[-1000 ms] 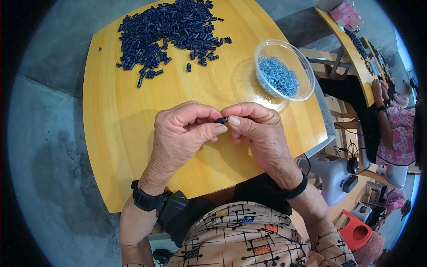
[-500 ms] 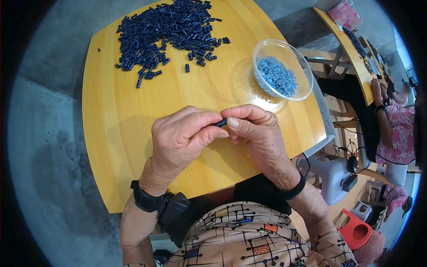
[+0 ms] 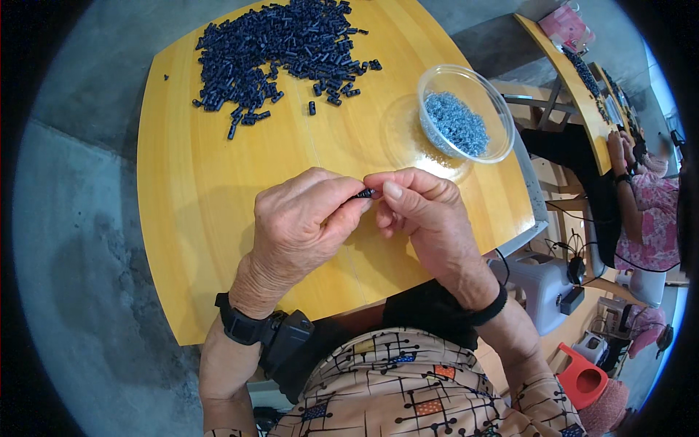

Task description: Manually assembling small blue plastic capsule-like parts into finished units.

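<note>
Above the near middle of the table, my left hand (image 3: 302, 222) pinches a small black ridged cylindrical piece (image 3: 363, 194) between thumb and forefinger. My right hand (image 3: 435, 218) meets it from the right, with its thumb and forefinger closed together at the piece's right end. Whatever those right fingertips hold is too small and covered to make out. A loose heap of small black cylindrical pieces (image 3: 273, 54) lies at the far left. Beyond my right hand stands a clear round plastic bowl (image 3: 502, 138) with many tiny shiny silvery-blue metal parts (image 3: 457, 122) in it.
The yellow wooden table (image 3: 204, 218) has a curved edge, and one black piece (image 3: 312, 108) lies apart from the heap. At right, another person (image 3: 644, 204) sits at a second table (image 3: 575, 91). A pale plastic container (image 3: 542, 288) and a red plastic thing (image 3: 585, 375) are below.
The right thumb has shifted from the black piece's side toward its right end. The piece now sits deeper in the left fingers, less of it showing.
</note>
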